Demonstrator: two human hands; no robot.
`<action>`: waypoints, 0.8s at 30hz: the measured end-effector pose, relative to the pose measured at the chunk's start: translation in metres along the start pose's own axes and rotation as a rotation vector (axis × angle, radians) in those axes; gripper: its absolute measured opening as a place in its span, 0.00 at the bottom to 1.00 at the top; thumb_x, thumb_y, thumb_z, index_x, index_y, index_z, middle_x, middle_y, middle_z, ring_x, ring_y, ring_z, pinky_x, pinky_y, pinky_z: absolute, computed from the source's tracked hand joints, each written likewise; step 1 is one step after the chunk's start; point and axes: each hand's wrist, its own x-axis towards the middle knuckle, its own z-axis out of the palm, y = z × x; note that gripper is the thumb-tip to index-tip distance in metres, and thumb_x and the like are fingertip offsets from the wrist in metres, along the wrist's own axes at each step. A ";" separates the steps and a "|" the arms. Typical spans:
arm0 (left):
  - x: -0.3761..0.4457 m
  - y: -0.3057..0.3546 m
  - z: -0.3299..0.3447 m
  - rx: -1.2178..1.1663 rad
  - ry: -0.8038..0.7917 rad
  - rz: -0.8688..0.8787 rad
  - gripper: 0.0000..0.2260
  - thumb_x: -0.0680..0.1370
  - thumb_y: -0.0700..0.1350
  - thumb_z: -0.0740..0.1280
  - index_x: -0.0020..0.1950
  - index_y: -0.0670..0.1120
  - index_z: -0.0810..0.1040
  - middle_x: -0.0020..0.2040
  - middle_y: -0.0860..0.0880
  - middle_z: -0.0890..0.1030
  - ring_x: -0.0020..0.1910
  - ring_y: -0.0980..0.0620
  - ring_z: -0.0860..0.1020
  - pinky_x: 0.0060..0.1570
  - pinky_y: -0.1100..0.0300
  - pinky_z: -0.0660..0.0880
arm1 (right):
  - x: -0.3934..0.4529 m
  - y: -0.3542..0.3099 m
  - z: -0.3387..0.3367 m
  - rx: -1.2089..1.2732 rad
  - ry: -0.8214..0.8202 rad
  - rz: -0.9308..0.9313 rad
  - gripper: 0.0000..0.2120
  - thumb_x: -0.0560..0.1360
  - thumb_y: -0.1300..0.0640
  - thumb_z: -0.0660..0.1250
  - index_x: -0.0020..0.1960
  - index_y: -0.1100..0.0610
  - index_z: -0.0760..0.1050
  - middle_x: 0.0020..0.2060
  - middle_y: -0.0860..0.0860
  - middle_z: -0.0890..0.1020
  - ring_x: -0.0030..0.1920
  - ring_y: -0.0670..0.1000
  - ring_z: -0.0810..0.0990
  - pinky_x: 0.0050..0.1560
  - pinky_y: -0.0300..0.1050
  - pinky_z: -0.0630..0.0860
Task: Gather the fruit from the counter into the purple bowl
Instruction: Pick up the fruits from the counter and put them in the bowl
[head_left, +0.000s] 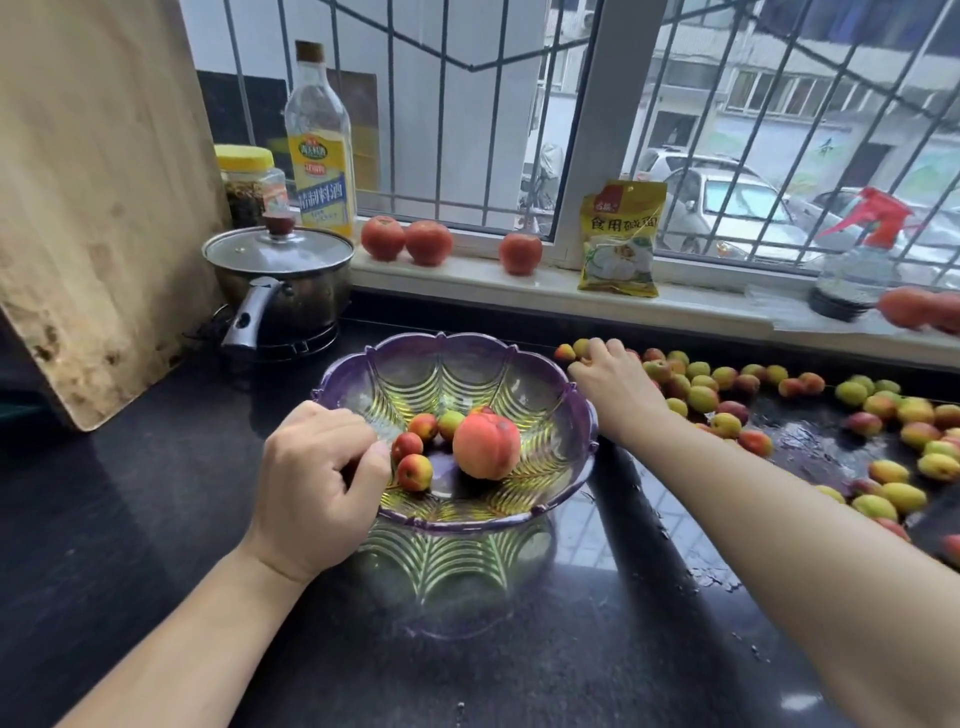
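Centrally, the purple bowl (457, 364) stood on the dark counter (130, 519), its scalloped rim near the middle of the view. Inside it lay one large peach (486, 446) and several small fruits (414, 472), red and yellow-green, clustered left of the peach. The left hand (317, 483) rested at the bowl's near left rim with fingers curled inward over the edge, close to the small fruits; whether it gripped the rim or held a fruit could not be told. The right hand (615, 387) reached past the bowl's right rim, palm down, fingers bent over the nearest loose fruit (878, 410) on the counter; its grip was hidden beneath the hand, so closure on any piece could not be told. Most of the fruit was scattered across the counter to the right of the bowl, on a wet patch. Behind the bowl stood a lidded pot (280, 270); three tomatoes (428, 241) and a yellow packet (621, 239) sat on the windowsill (467, 280).
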 end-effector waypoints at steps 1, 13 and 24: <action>0.000 0.000 0.000 0.000 0.000 0.000 0.19 0.78 0.43 0.59 0.26 0.44 0.62 0.27 0.54 0.60 0.26 0.50 0.61 0.35 0.51 0.65 | 0.001 0.001 -0.003 0.004 -0.002 -0.004 0.14 0.78 0.51 0.69 0.62 0.55 0.78 0.57 0.55 0.75 0.56 0.57 0.72 0.55 0.52 0.74; 0.000 0.018 -0.002 -0.131 -0.053 -0.007 0.20 0.79 0.43 0.60 0.26 0.44 0.64 0.25 0.51 0.63 0.26 0.51 0.63 0.31 0.58 0.63 | -0.048 -0.015 -0.139 0.932 0.135 0.193 0.13 0.77 0.47 0.71 0.60 0.49 0.80 0.51 0.47 0.80 0.46 0.46 0.81 0.48 0.42 0.78; -0.003 0.013 -0.003 -0.100 0.045 -0.104 0.20 0.78 0.42 0.59 0.26 0.40 0.65 0.25 0.47 0.67 0.29 0.47 0.69 0.39 0.51 0.68 | -0.114 -0.072 -0.156 0.622 -0.271 0.003 0.11 0.78 0.42 0.67 0.51 0.50 0.75 0.44 0.47 0.82 0.44 0.48 0.79 0.48 0.49 0.78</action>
